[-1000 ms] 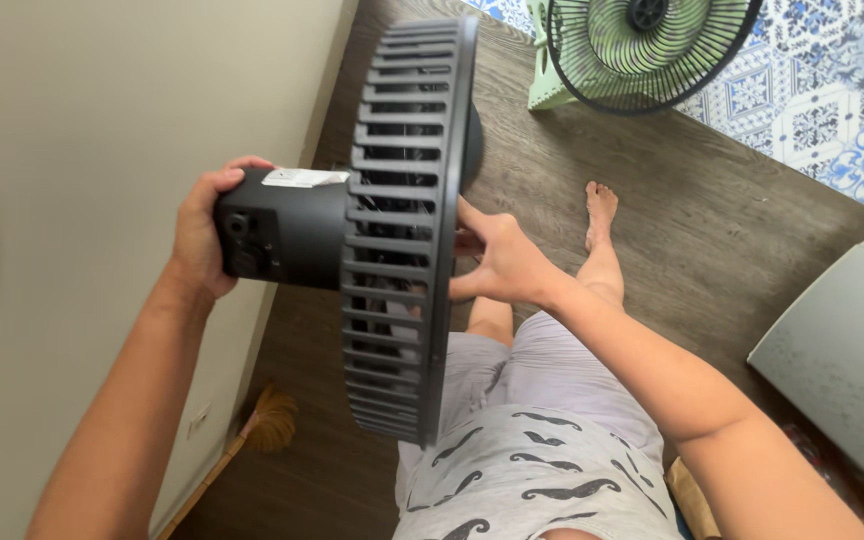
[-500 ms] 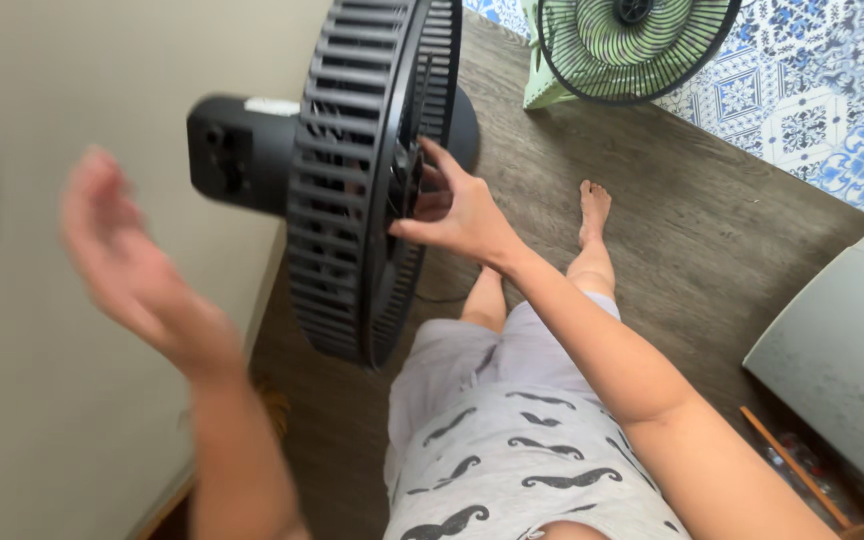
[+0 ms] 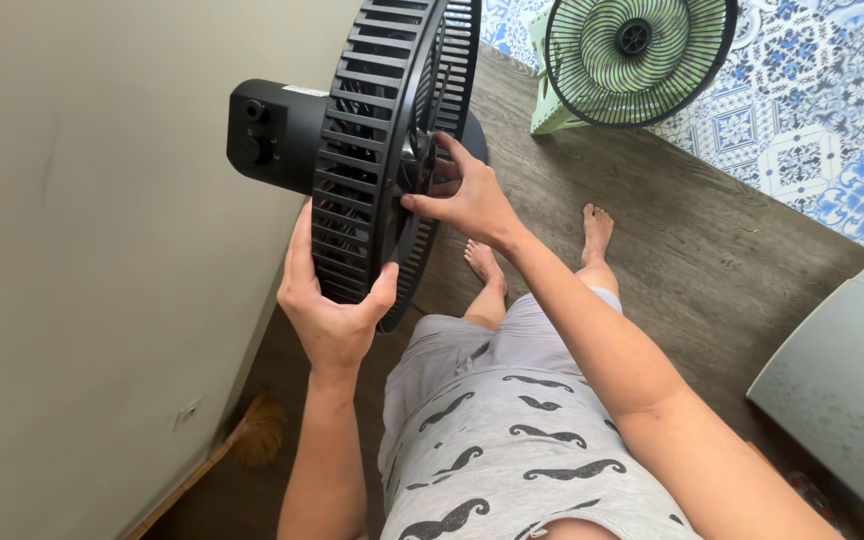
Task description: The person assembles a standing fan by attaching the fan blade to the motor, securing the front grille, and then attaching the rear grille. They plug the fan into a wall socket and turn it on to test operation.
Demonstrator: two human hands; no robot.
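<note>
- Where a second ago the left hand gripped the motor housing at the back of the black fan, and half a second ago swung free and blurred in the air, it now cups the lower rim of the grille; thumb on the front edge, fingers wrapped behind the slats, closed firmly on the rim.
- While that hand was off, the right hand alone carried the fan from the front; it keeps its place at the centre of the front face, fingers curled narrowly around the hub, though exactly what they pinch there is hidden by the grille.
- As it stands, the fan is held up in the air close to the beige wall, grille edge-on to the camera, housing pointing left with its knobs showing; it has tilted and risen slightly since the earlier views.
- Judging from the new grip, support has moved from the housing to the rim, which leaves the grille braced against whatever the right hand does at the hub.
- Below, bare feet stand on the dark wood floor; a green fan sits well apart near the patterned blue tiles; a small broom lies by the wall.
</note>
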